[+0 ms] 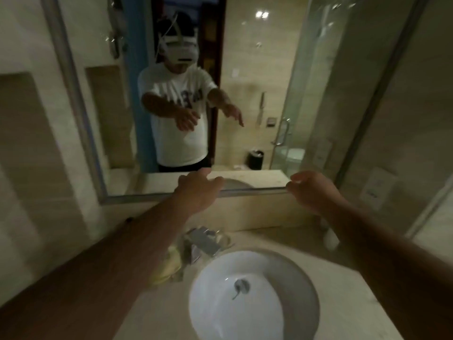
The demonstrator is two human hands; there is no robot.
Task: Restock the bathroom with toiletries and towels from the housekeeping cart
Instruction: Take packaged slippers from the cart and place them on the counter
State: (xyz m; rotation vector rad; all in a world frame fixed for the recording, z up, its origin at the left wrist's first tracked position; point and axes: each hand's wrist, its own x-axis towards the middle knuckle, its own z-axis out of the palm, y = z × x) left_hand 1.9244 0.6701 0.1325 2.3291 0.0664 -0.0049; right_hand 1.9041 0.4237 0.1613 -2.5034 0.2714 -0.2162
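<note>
I stand at a bathroom vanity with both arms stretched out over the white round sink (pixel 289 273). My left hand (pixel 196 190) hangs in the air in front of the mirror's lower edge, fingers relaxed and spread, holding nothing. My right hand (pixel 311 190) is raised at the same height, fingers loosely curled, and it holds nothing either. No toiletries or towels are in either hand. The mirror (pixel 257 69) reflects a person in a white T-shirt with both arms out.
A chrome faucet (pixel 203 241) stands behind the sink, with a yellowish item (pixel 169 263) beside it under my left forearm. The beige marble counter (pixel 348 298) surrounds the basin. A glass shower partition (pixel 431 217) rises at right. A recessed wall niche (pixel 22 123) is at left.
</note>
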